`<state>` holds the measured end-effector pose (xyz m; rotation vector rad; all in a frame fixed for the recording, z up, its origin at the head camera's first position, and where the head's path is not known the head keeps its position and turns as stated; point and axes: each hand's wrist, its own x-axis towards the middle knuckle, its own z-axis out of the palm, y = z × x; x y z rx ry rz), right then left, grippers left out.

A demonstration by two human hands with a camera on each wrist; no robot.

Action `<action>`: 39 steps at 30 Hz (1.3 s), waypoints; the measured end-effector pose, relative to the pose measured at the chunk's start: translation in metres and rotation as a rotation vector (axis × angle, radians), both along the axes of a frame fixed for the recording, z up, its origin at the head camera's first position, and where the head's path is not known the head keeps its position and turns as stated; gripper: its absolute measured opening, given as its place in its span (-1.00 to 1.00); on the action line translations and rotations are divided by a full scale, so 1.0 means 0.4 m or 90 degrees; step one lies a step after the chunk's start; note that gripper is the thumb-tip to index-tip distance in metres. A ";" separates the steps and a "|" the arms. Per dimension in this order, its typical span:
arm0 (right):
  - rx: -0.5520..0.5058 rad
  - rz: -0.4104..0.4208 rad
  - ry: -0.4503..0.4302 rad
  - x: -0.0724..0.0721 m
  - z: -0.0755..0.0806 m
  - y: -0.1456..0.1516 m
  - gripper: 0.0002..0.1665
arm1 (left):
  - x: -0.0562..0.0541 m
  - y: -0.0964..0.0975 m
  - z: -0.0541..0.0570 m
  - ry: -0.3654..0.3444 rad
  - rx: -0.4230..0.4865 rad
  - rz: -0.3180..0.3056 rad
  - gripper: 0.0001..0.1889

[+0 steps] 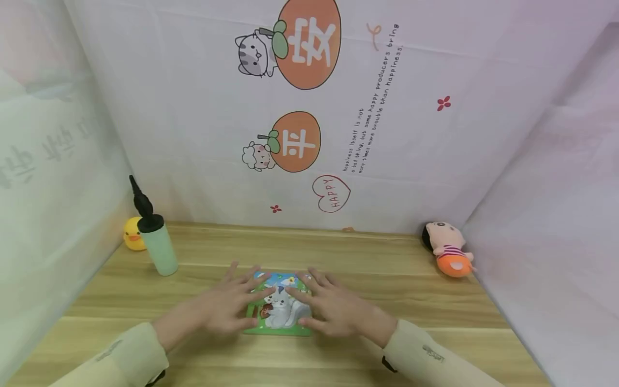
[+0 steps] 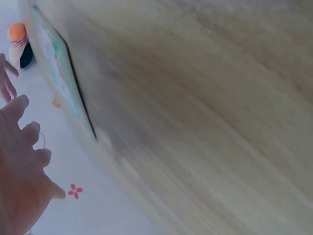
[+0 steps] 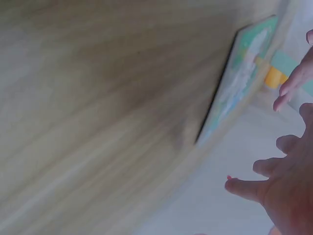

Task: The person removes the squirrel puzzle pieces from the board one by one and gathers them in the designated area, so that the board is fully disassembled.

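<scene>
A flat square picture board [image 1: 285, 314] with a grey cartoon squirrel on a green and blue ground lies on the wooden table. Over its left side my left hand [image 1: 229, 301] hovers with fingers spread. My right hand [image 1: 338, 303] mirrors it over the right side, fingers also spread. Both wrist views show the left hand's fingers [image 2: 32, 132] and the right hand's fingers [image 3: 266, 166] apart from the board, with a gap above it. Neither hand holds anything.
At the back left stands a pale green hand pump [image 1: 160, 250] with a black top, beside a yellow rubber duck [image 1: 134, 235]. A plush doll [image 1: 450, 252] in orange shorts lies at the back right. Printed white cloth [image 1: 208, 134] walls in the wooden table [image 1: 387, 258].
</scene>
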<state>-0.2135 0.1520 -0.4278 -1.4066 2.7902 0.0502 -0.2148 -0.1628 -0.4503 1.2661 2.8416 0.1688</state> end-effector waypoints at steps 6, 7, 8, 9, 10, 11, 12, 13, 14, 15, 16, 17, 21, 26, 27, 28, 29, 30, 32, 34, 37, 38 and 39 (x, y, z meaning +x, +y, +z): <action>0.032 0.015 0.008 -0.014 -0.037 -0.012 -0.17 | -0.015 0.028 -0.014 -0.034 -0.024 -0.020 -0.22; 0.035 0.015 0.008 -0.016 -0.044 -0.014 -0.15 | -0.018 0.030 -0.017 -0.033 -0.027 -0.022 -0.21; 0.036 0.015 0.008 -0.018 -0.049 -0.015 -0.14 | -0.020 0.032 -0.020 -0.033 -0.030 -0.025 -0.20; 0.038 0.014 0.006 -0.020 -0.054 -0.017 -0.12 | -0.022 0.034 -0.021 -0.035 -0.033 -0.028 -0.18; 0.043 0.014 0.007 -0.022 -0.060 -0.019 -0.11 | -0.024 0.035 -0.023 -0.038 -0.034 -0.029 -0.17; 0.044 0.014 0.006 -0.024 -0.065 -0.021 -0.10 | -0.025 0.036 -0.024 -0.041 -0.032 -0.030 -0.17; 0.045 0.014 0.005 -0.025 -0.070 -0.024 -0.09 | -0.025 0.036 -0.025 -0.045 -0.035 -0.028 -0.16; 0.046 0.014 0.003 -0.026 -0.074 -0.027 -0.09 | -0.026 0.036 -0.026 -0.048 -0.038 -0.026 -0.15; 0.046 0.014 0.000 -0.026 -0.078 -0.029 -0.10 | -0.026 0.036 -0.026 -0.051 -0.044 -0.023 -0.14; 0.048 0.012 -0.004 -0.025 -0.082 -0.032 -0.09 | -0.025 0.036 -0.026 -0.054 -0.048 -0.021 -0.13; 0.049 0.011 -0.004 -0.024 -0.086 -0.035 -0.10 | -0.025 0.036 -0.027 -0.056 -0.049 -0.021 -0.14; 0.050 0.010 -0.005 -0.022 -0.089 -0.037 -0.10 | -0.023 0.035 -0.029 -0.059 -0.055 -0.020 -0.14; 0.051 0.009 -0.008 -0.014 -0.098 -0.044 -0.12 | -0.018 0.036 -0.038 -0.078 -0.071 -0.011 -0.13; 0.050 0.009 -0.023 -0.014 -0.099 -0.049 -0.15 | -0.012 0.036 -0.045 -0.085 -0.082 0.004 -0.12; 0.054 0.008 -0.024 -0.016 -0.098 -0.050 -0.16 | -0.013 0.036 -0.046 -0.080 -0.083 0.005 -0.13; 0.056 0.006 -0.026 -0.017 -0.097 -0.052 -0.16 | -0.013 0.035 -0.047 -0.077 -0.084 0.006 -0.13; 0.062 0.005 -0.028 -0.018 -0.095 -0.053 -0.17 | -0.014 0.035 -0.048 -0.073 -0.085 0.006 -0.13; 0.070 0.004 -0.028 -0.020 -0.095 -0.054 -0.17 | -0.016 0.035 -0.048 -0.070 -0.087 0.007 -0.13; 0.085 0.004 -0.031 -0.021 -0.095 -0.056 -0.18 | -0.017 0.034 -0.048 -0.069 -0.089 0.007 -0.14; 0.095 0.005 -0.041 -0.021 -0.094 -0.058 -0.19 | -0.017 0.033 -0.048 -0.075 -0.091 0.009 -0.14; 0.101 0.009 -0.050 -0.019 -0.093 -0.061 -0.20 | -0.014 0.032 -0.046 -0.081 -0.095 0.010 -0.15; 0.102 0.011 -0.053 -0.017 -0.093 -0.062 -0.21 | -0.012 0.032 -0.045 -0.082 -0.098 0.011 -0.14; 0.101 0.013 -0.052 -0.016 -0.093 -0.062 -0.21 | -0.009 0.032 -0.043 -0.081 -0.101 0.012 -0.14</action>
